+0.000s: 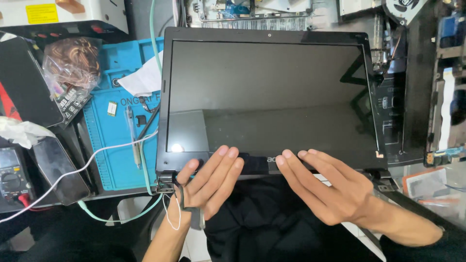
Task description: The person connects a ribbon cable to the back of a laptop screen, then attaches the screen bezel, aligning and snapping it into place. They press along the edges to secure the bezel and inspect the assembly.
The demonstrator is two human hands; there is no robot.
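Both hands are pressing on the lower bezel of the screen (267, 97); left hand (211, 182) is lying flat, fingers open, a black strap looping over its thumb; right hand (330, 187) is also flat, gripping nothing. Looks like bezel work; next move is needing even fingertip pressure along the edge. Screen is lying on a cluttered bench, overlapping a blue mat (114, 145); multimeter (12, 179) sitting far left.

The laptop screen panel (269, 102) is the landmark: its black glass-like face is glossy and mirrors light, framed by a shiny black plastic bezel. Left of it lies a matt blue rubbery work mat (114, 145), with crinkled clear plastic bags (70, 68) and white paper (143, 77) beyond. Below it, black cloth (272, 218) looks soft and dull.
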